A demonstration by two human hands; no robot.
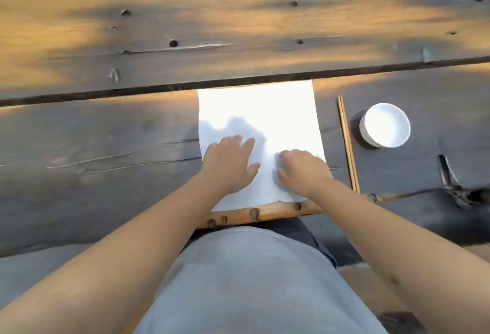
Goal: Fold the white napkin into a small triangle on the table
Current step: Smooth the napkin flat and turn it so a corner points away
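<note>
Nearest to me, past the grey shirt, a knotty pale branch (265, 211) runs along the table's (106, 134) near edge, and the white napkin's (259, 113) near edge lies just beyond it. My left hand (229, 165) rests flat on the napkin's near-left part, fingers spread and gripping nothing. My right hand (305, 170) sits over the near-right part with fingers bent onto the cloth; I cannot tell whether it pinches an edge. The napkin lies open and roughly square, stretching away to the plank gap. I judge the near-right corner, under my right hand, must travel diagonally to the far-left one. Chopsticks (348, 145) and a white bowl (385, 125) lie right.
</note>
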